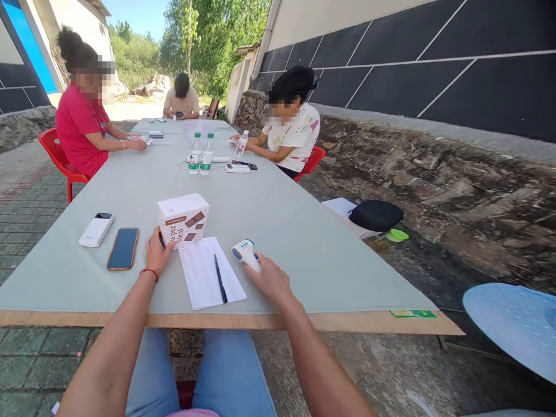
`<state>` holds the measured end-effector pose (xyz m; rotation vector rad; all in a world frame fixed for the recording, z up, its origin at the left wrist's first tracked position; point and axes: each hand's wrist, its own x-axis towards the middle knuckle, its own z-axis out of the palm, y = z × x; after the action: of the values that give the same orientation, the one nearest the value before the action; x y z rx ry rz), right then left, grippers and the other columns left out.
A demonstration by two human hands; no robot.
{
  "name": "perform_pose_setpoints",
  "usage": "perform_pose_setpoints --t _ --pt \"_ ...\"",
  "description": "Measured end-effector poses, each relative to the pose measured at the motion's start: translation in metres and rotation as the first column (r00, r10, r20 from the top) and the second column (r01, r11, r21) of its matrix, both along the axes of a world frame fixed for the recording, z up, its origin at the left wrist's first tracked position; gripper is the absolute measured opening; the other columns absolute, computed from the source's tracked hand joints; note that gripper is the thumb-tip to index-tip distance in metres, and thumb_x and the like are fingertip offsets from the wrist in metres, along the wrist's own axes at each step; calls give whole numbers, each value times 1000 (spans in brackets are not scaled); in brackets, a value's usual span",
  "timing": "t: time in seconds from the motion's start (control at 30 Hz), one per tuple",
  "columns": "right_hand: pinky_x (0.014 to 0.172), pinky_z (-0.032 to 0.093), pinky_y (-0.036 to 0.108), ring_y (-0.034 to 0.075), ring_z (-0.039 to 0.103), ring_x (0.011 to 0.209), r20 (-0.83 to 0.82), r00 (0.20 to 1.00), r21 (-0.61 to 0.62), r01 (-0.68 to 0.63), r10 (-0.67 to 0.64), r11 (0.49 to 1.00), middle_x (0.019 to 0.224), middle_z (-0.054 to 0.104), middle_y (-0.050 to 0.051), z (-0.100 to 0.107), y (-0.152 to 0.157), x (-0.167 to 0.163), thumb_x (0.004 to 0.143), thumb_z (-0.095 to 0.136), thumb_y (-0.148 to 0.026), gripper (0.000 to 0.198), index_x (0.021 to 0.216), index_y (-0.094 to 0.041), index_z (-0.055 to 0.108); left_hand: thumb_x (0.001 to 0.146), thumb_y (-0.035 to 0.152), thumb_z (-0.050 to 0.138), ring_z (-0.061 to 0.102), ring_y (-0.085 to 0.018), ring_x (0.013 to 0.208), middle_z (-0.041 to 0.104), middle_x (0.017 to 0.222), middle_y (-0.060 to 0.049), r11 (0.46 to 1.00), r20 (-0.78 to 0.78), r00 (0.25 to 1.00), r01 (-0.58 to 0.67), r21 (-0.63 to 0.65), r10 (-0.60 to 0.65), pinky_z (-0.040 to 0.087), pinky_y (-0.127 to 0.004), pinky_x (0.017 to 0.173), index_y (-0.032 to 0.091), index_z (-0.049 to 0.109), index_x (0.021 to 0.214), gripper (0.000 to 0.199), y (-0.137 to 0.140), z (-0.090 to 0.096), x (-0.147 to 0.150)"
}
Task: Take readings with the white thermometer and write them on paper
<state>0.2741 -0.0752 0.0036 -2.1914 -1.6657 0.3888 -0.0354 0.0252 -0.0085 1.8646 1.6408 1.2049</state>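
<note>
My left hand [157, 253] is at the lower left corner of a white box [185, 217] with brown print, its thumb by the front face and its fingers along the side. A small dark thing shows between those fingers, too little of it to name. My right hand [270, 278] grips the handle of a white and blue infrared thermometer [244, 252], its head pointing up and left, low over the table or resting on it. Between my hands lies a written sheet of paper [200, 289] with a black pen [220, 278] across it.
Left of the box are a phone [123, 249] and a white power bank [96, 230]. Two water bottles [194, 153] stand mid-table [278, 220], near another white power bank [237, 168] and a phone. Three people sit farther along. A pale blue hat [516, 324] is at the right.
</note>
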Motion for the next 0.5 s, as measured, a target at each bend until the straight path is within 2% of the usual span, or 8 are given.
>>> perform_pose_setpoints --t 0.1,0.2,0.27,0.3,0.37,0.43,0.5 --pt "73 38 32 26 59 95 181 983 -38 -20 27 999 104 66 13 -13 -2 14 89 51 -35 33 115 -16 58 84 41 59 46 -32 129 53 135 -15 1000 -50 999 -8 -18 7 32 -53 110 22 35 140 64 -1 -2 2" --pt "80 39 36 30 56 104 271 962 107 15 -43 994 115 61 18 -14 -3 2 88 56 -36 37 119 -16 57 86 38 57 39 -32 135 44 140 -16 994 -25 994 -109 7 109 33 -52 111 21 37 138 58 0 -5 3" --pt "82 39 36 28 56 104 235 972 191 -60 13 980 116 62 16 -11 -3 -20 90 54 -33 32 118 -18 58 85 28 55 36 -31 137 40 139 -17 983 13 983 -184 27 184 32 -50 112 20 38 136 54 1 -6 3" --pt "81 40 34 25 58 100 196 977 187 -124 87 974 111 64 13 -10 -2 -33 91 52 -32 28 115 -19 59 84 23 54 36 -30 136 39 138 -17 978 36 978 -207 31 206 32 -49 112 20 38 135 54 2 -6 2" --pt "75 41 31 22 62 89 117 976 99 -197 185 976 100 67 10 -7 0 -58 92 52 -33 25 111 -20 61 81 17 53 36 -30 136 38 136 -16 973 77 971 -231 30 228 32 -48 113 20 38 134 55 2 -3 1" --pt "70 40 31 22 63 84 96 979 2 -181 180 983 98 69 10 -6 3 -77 90 55 -30 25 111 -19 60 77 16 56 35 -32 134 38 135 -17 970 77 967 -242 5 241 32 -51 112 19 39 132 57 -6 0 1" --pt "68 39 31 22 63 81 82 982 -28 -168 170 985 95 70 10 -6 6 -84 87 53 -21 30 115 -19 59 74 17 60 38 -34 131 40 131 -17 978 11 978 -207 -24 207 33 -54 110 18 44 128 56 -25 3 4"
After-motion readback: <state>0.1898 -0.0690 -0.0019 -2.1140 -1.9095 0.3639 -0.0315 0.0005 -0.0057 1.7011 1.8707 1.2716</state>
